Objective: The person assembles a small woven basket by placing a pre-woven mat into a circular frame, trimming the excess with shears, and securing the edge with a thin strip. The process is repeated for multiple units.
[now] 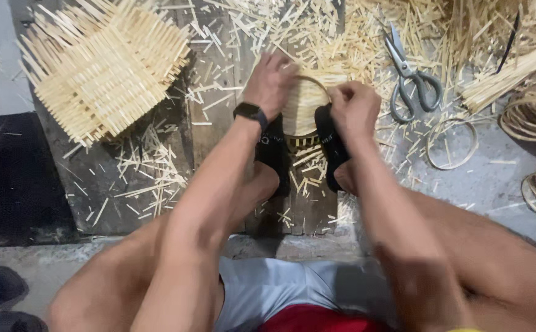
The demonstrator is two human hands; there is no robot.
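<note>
Near the top centre of the frame, my left hand (272, 82) lies curled over the small woven bamboo piece (305, 104), fingers closed on its rim, while my right hand (354, 107) pinches its other edge shut; the piece sits clamped between my black sandals (332, 144) on the wooden board (212, 123). I judge the thin rim strip could snap or spring loose if the sandals slip on the loose bamboo splints (151, 178). Scissors (411, 77) lie at upper right, apart from both hands.

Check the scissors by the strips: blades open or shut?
Shut. The scissors lie flat on the floor with blades together in one point, handles close, apart from both hands.
</note>
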